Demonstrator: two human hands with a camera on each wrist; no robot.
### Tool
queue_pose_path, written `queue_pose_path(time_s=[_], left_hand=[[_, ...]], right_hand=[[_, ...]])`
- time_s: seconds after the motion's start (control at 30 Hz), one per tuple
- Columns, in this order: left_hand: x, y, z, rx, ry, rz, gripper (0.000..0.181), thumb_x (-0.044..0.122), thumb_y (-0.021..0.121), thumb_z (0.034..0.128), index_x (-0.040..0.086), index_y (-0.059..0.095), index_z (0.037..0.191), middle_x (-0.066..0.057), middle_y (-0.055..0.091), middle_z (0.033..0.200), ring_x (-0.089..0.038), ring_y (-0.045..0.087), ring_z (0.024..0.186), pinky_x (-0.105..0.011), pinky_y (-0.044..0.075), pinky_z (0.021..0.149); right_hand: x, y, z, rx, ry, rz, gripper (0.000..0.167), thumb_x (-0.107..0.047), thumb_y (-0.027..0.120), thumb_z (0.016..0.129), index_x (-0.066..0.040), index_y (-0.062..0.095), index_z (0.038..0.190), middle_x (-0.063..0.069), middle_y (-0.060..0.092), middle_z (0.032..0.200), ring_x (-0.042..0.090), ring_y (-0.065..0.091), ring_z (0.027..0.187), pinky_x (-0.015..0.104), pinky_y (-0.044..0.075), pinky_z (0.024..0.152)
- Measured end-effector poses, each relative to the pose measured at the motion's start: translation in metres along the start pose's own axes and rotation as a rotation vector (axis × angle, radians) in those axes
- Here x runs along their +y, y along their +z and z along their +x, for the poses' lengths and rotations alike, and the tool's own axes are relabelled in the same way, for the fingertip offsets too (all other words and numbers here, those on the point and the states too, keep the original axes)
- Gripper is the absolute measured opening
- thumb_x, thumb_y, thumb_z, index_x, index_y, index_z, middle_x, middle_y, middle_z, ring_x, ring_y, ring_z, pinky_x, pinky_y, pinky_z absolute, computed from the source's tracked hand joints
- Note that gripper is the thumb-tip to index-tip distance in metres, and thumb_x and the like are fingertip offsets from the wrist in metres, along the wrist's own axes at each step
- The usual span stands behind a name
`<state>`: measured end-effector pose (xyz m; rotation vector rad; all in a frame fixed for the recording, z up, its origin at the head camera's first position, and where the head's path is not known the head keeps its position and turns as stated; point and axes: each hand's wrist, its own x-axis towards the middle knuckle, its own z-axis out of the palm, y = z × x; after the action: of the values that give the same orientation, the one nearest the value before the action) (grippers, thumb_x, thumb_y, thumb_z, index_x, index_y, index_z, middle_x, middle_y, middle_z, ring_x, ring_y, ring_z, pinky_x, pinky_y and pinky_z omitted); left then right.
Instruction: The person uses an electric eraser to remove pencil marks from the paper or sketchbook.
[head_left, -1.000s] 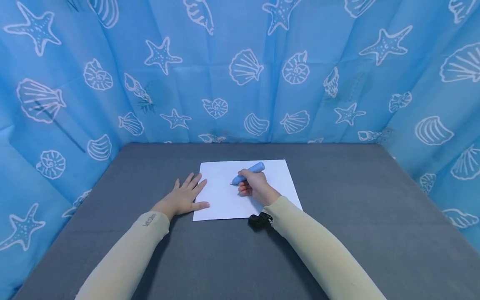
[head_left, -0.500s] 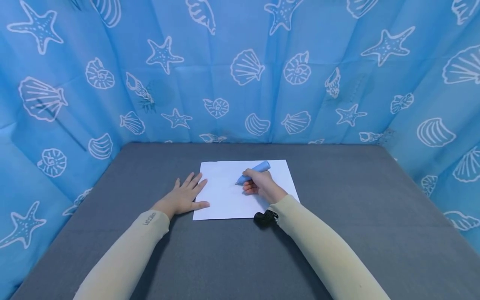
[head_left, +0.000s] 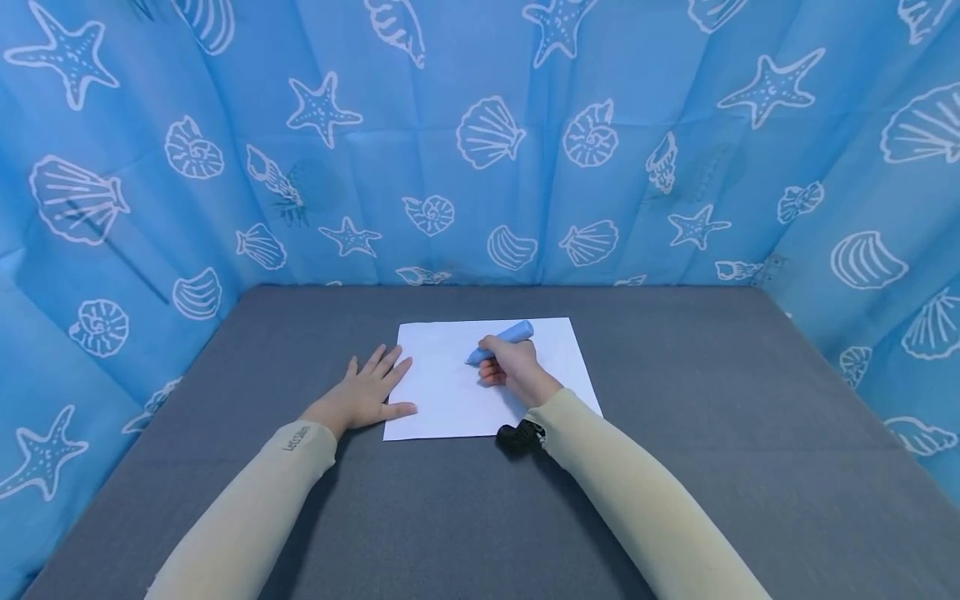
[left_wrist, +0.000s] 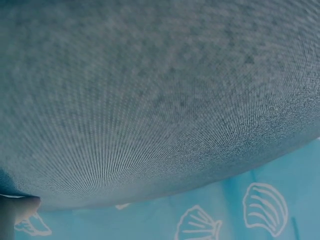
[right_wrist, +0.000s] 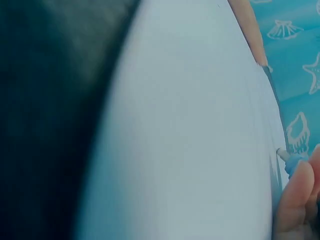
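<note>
A white sheet of paper point(head_left: 435, 392) lies flat on the dark grey tabletop. My left hand point(head_left: 363, 396) rests with fingers spread over its left edge, thumb on the sheet. My right hand point(head_left: 513, 367) grips a thick blue pen-shaped tool point(head_left: 516, 332) near the middle of the paper. The tool leans right, its narrow tip pointing down-left at the sheet. In the right wrist view, the tool's blue end point(right_wrist: 296, 162) has a pale stubby tip, beside my right fingers point(right_wrist: 300, 190). Whether the tip touches the paper I cannot tell.
Grey cloth covers the table point(head_left: 675, 400). A blue curtain point(head_left: 420, 167) with white shells and starfish hangs behind and at both sides. A small black object point(head_left: 517, 440) sits at my right cuff, below the paper's front edge.
My right hand and the blue tool shifted a little right over the paper, then back left. The left hand has stayed in place on the sheet's edge.
</note>
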<state>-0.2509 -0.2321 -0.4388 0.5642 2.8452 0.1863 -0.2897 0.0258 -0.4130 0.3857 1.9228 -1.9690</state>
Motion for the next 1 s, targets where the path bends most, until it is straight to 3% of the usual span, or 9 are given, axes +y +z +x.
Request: queue_pose_path(time_s=[0.2, 0.37, 0.53, 0.77, 0.9, 1.0], left_hand=[[0.002, 0.0, -0.001, 0.006, 0.004, -0.009, 0.096, 0.075, 0.041, 0.0876, 0.014, 0.015, 0.157, -0.013, 0.004, 0.162, -0.038, -0.004, 0.147, -0.069, -0.003, 0.107], [0.003, 0.001, 0.0, 0.015, 0.023, -0.003, 0.098, 0.079, 0.036, 0.0864, 0.014, 0.014, 0.157, -0.013, 0.004, 0.163, -0.038, -0.004, 0.147, -0.068, -0.002, 0.108], [0.004, -0.003, -0.005, 0.034, 0.036, -0.01, 0.097, 0.075, 0.041, 0.0878, 0.01, 0.018, 0.156, -0.017, 0.007, 0.162, -0.041, 0.0, 0.146, -0.07, -0.001, 0.107], [0.005, -0.004, -0.007, 0.025, 0.032, -0.008, 0.093, 0.07, 0.044, 0.0901, 0.01, 0.017, 0.156, -0.017, 0.007, 0.162, -0.041, -0.001, 0.146, -0.07, -0.001, 0.107], [0.005, -0.005, -0.007, 0.018, 0.026, -0.01, 0.093, 0.07, 0.044, 0.0903, 0.01, 0.018, 0.156, -0.017, 0.007, 0.162, -0.042, -0.001, 0.146, -0.071, -0.001, 0.106], [0.004, -0.006, -0.007, 0.016, 0.026, -0.011, 0.093, 0.07, 0.045, 0.0901, 0.01, 0.018, 0.156, -0.017, 0.007, 0.162, -0.042, -0.001, 0.146, -0.071, -0.002, 0.106]], right_hand=[[0.001, 0.004, -0.004, -0.034, 0.009, -0.019, 0.019, -0.014, 0.063, 0.09, 0.002, 0.062, 0.08, 0.006, 0.057, 0.057, 0.01, 0.054, 0.045, 0.024, 0.05, 0.046], [0.002, 0.005, -0.005, 0.034, -0.035, -0.003, 0.019, -0.012, 0.063, 0.089, 0.002, 0.061, 0.076, 0.005, 0.055, 0.054, 0.009, 0.052, 0.043, 0.022, 0.048, 0.043], [0.001, 0.003, -0.005, -0.006, -0.017, -0.015, 0.019, -0.012, 0.062, 0.089, 0.002, 0.062, 0.076, 0.005, 0.056, 0.054, 0.009, 0.054, 0.043, 0.024, 0.05, 0.044], [-0.002, -0.022, 0.001, 0.101, 0.003, 0.006, 0.019, -0.015, 0.063, 0.09, 0.002, 0.06, 0.083, 0.004, 0.056, 0.057, 0.01, 0.054, 0.045, 0.022, 0.049, 0.046], [-0.003, -0.025, 0.002, 0.084, 0.016, -0.003, 0.019, -0.016, 0.063, 0.09, 0.002, 0.061, 0.084, 0.004, 0.057, 0.057, 0.01, 0.055, 0.045, 0.023, 0.049, 0.046], [-0.002, -0.014, 0.001, 0.056, 0.015, -0.007, 0.018, -0.014, 0.063, 0.09, 0.002, 0.062, 0.083, 0.004, 0.056, 0.057, 0.009, 0.053, 0.043, 0.023, 0.049, 0.044]])
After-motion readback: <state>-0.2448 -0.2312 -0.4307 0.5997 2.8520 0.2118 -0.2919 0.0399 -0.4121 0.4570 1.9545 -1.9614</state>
